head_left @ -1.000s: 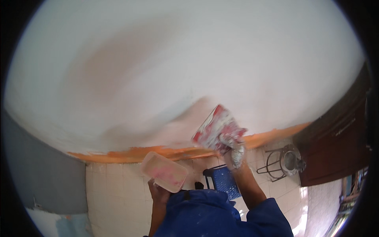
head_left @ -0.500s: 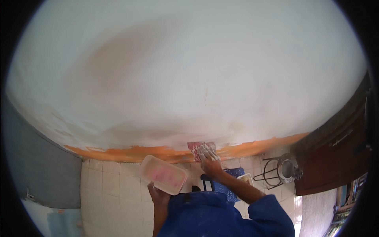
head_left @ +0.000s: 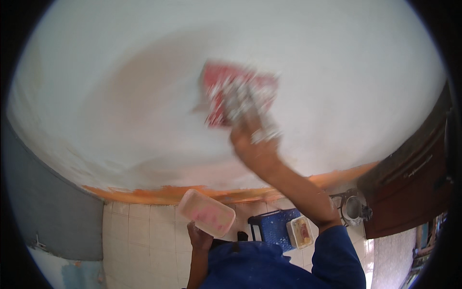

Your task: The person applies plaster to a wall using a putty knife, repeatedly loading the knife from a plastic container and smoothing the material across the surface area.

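Note:
My right hand is up on the white wall, smeared by motion. Its fingers, coated with white paste, press a flat red putty spreader against or close to the surface; the contact itself is blurred. White streaks cover part of the spreader. Lower down, my left hand grips the near edge of a pale rectangular plastic tub. Pink smears lie on the tub's bottom. Brownish and pinkish patches show through the white coat, and an orange band runs along the wall's foot.
Beside my body stands a blue paint-spotted stool with a second tub on it. A round metal stand is near the dark reddish-brown wooden furniture at right. A grey panel borders the left. Pale tiles cover the floor.
My right hand has swung up from the orange band to the middle of the wall with the spreader. The tub in my left hand has shifted slightly right.

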Demonstrator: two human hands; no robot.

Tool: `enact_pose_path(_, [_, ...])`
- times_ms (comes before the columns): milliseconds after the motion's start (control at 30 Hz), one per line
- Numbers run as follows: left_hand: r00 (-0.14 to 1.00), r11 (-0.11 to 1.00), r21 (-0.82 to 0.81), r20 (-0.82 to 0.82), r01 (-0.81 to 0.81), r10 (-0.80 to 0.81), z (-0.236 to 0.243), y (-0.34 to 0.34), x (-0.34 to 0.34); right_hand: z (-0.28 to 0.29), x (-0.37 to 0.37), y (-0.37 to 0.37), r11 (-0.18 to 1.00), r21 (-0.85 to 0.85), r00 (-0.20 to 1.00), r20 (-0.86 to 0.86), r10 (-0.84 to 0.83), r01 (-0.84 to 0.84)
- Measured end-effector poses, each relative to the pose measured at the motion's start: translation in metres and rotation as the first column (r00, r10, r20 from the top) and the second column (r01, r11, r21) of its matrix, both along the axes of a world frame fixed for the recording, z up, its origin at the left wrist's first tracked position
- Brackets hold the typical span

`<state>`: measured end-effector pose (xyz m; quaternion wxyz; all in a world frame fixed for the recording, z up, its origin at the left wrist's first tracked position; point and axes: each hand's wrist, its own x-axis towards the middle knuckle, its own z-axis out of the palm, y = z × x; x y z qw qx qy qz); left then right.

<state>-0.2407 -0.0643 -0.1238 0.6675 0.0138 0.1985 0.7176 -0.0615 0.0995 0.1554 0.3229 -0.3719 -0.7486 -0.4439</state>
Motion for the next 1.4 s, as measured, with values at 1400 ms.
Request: enact_pose_path(1400, [0.880, 0.904, -0.057, -0.211, 0.424, -0.426, 0.027, -0.037, 0.071, -0.123, 0.117, -0.229, 0.706, 0.226, -0.702, -0.503, -0.505, -0.671])
